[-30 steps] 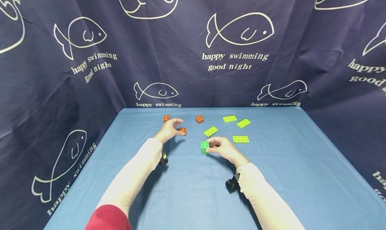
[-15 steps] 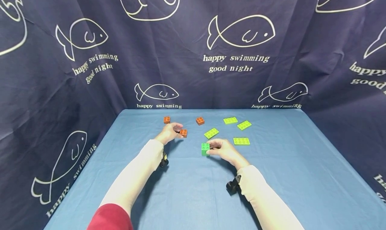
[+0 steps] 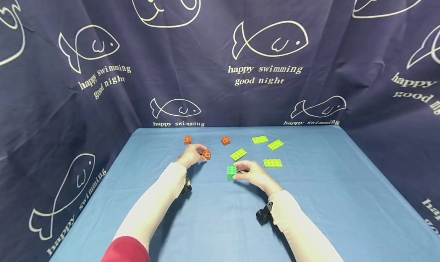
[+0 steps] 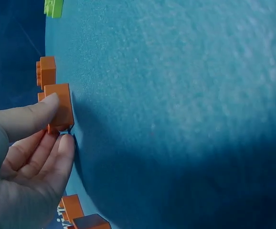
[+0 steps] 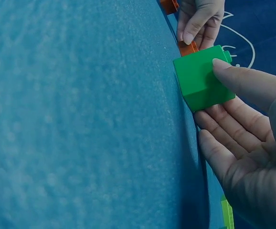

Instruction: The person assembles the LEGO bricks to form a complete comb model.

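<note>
In the head view my left hand holds an orange building brick between thumb and fingers, low over the blue table. The left wrist view has the thumb flat on the side of this brick, its studs facing left. My right hand pinches a bright green, cube-like building brick, studs up, to the right of the orange one. Up close in the right wrist view, the thumb presses one face of the green brick, the fingers behind and below it.
Two orange bricks, one at the back left and another further right, lie beyond my left hand. A third orange brick peeks out beside the left wrist. Several flat lime plates lie at the right. A dark fish-print curtain hangs behind the table.
My left fingers have closed in on the orange brick. An orange brick beside the left wrist has come into view. My right hand keeps hold of the green brick, nearly still; the head view has shifted slightly.
</note>
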Action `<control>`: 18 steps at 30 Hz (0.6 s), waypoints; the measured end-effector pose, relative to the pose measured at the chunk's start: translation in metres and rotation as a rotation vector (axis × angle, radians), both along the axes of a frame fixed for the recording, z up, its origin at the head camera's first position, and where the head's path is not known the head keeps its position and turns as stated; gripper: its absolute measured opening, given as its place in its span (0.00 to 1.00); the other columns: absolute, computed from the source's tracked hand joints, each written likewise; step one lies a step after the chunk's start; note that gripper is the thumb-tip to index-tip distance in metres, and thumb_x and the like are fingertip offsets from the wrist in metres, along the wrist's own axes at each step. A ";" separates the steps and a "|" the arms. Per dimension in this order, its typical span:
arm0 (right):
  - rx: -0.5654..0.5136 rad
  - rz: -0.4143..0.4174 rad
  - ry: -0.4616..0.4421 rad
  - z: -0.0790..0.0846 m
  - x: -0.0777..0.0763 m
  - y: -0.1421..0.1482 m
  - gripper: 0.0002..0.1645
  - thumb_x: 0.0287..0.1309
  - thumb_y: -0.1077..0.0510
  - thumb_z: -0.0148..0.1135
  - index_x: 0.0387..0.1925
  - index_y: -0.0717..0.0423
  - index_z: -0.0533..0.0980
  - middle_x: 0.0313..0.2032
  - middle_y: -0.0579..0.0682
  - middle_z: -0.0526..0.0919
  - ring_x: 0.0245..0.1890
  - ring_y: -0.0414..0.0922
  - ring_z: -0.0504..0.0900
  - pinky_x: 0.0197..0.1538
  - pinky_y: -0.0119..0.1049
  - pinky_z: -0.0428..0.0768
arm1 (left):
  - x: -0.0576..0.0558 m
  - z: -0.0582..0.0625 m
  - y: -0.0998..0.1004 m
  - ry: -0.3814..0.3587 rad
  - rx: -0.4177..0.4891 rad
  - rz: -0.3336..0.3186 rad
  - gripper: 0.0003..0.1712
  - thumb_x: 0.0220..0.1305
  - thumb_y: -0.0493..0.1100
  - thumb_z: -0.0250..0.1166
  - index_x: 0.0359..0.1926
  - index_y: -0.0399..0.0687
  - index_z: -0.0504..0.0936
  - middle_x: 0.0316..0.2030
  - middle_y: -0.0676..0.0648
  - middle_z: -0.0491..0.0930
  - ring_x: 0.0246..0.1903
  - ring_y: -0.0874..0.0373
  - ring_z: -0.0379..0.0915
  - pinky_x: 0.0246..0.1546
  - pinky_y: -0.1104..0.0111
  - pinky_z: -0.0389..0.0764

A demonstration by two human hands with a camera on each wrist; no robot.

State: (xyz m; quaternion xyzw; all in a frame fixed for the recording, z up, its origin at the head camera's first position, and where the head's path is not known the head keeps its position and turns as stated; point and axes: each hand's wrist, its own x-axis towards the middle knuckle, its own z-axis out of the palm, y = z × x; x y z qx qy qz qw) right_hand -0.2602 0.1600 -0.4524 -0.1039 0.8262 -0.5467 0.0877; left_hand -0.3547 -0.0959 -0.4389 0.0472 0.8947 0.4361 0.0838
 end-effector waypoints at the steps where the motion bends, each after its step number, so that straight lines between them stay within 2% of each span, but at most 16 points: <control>1: -0.005 -0.007 -0.007 0.000 0.000 0.000 0.26 0.52 0.62 0.71 0.55 0.61 0.77 0.47 0.56 0.84 0.50 0.51 0.80 0.55 0.41 0.79 | 0.000 0.000 0.000 0.002 -0.008 0.002 0.26 0.49 0.28 0.73 0.51 0.43 0.82 0.46 0.41 0.82 0.49 0.49 0.76 0.51 0.61 0.78; 6: -0.003 -0.018 -0.020 0.001 0.000 -0.001 0.26 0.53 0.60 0.71 0.55 0.59 0.78 0.48 0.55 0.84 0.52 0.51 0.79 0.58 0.44 0.77 | 0.000 0.000 0.003 0.034 -0.060 0.013 0.23 0.50 0.29 0.72 0.50 0.44 0.82 0.46 0.41 0.82 0.48 0.49 0.77 0.45 0.61 0.81; 12: -0.008 -0.015 -0.027 0.000 0.002 0.001 0.25 0.53 0.61 0.71 0.53 0.62 0.78 0.48 0.57 0.83 0.52 0.51 0.79 0.56 0.36 0.79 | 0.004 -0.001 0.006 0.024 -0.079 0.015 0.22 0.52 0.30 0.72 0.50 0.43 0.82 0.47 0.41 0.82 0.49 0.48 0.76 0.49 0.59 0.79; 18: 0.001 -0.005 -0.006 0.000 0.000 0.000 0.26 0.53 0.61 0.71 0.54 0.63 0.77 0.48 0.57 0.83 0.51 0.50 0.79 0.53 0.32 0.78 | 0.004 -0.003 0.004 0.025 -0.088 0.023 0.19 0.56 0.32 0.70 0.50 0.45 0.82 0.47 0.42 0.82 0.48 0.48 0.76 0.46 0.60 0.81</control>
